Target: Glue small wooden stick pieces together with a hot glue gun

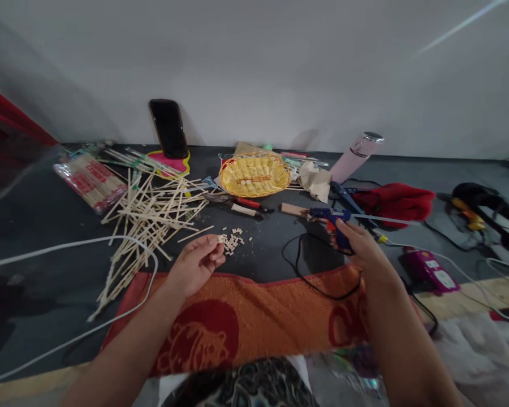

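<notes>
1. An orange towel point(280, 305) lies along the near edge, under both forearms.
2. Beyond the left hand spreads a loose heap of sticks point(148, 212).
3. A yellow basket point(275, 175) sits near the wall.
4. The right hand point(362, 243) grips a blue glue gun point(331, 213), its nozzle pointing left by a wood block point(294, 210).
5. The left hand point(199, 260) pinches a small wood piece point(221, 239), just beside the cut bits point(234, 240). Gluing seems in hand; the next move would call for bringing nozzle and piece together, fingertips clear of hot glue.
</notes>
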The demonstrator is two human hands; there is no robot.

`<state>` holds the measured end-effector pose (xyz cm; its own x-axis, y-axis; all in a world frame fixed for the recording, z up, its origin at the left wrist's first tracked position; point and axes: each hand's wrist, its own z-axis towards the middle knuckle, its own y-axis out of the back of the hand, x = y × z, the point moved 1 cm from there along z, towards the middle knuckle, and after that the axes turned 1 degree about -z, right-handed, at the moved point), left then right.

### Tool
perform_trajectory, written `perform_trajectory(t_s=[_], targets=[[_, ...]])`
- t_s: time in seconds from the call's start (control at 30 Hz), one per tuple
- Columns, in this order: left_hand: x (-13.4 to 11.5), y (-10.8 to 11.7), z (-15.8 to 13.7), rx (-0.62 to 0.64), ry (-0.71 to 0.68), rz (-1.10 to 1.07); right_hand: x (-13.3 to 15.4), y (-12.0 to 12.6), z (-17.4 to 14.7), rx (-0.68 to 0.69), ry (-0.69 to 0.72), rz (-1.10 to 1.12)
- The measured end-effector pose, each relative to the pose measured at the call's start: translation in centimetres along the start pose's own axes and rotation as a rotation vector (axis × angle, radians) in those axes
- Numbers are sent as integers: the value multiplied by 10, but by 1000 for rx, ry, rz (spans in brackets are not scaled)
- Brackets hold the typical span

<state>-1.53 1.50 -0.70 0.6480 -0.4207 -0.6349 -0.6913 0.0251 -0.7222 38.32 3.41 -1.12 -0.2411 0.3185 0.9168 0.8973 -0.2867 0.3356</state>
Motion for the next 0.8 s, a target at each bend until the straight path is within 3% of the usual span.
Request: perform_trajectory(t_s=[0.13,0.27,0.33,0.43,0.57,0.7,0.8], targets=[[-2,-1,0,18,-39,-9,-4,5,11,-46,-4,-257],[-3,-1,0,20,-56,-24,8,6,8,-226,178,-977],[-3,-1,1,15,-60,-19,20,0,0,-294,322,-1181],[-3,-1,0,5,-61,-17,43,-26,-19,-292,616,-1117],[-4,-2,-1,-15,-58,-12,69,-94,-54,60,932,-845],[-7,-2,0,-32,-66,-15,73,-158,-83,338,996,-749],[-8,-1,1,-22,-78,-17,67,-184,-96,431,1010,-766]])
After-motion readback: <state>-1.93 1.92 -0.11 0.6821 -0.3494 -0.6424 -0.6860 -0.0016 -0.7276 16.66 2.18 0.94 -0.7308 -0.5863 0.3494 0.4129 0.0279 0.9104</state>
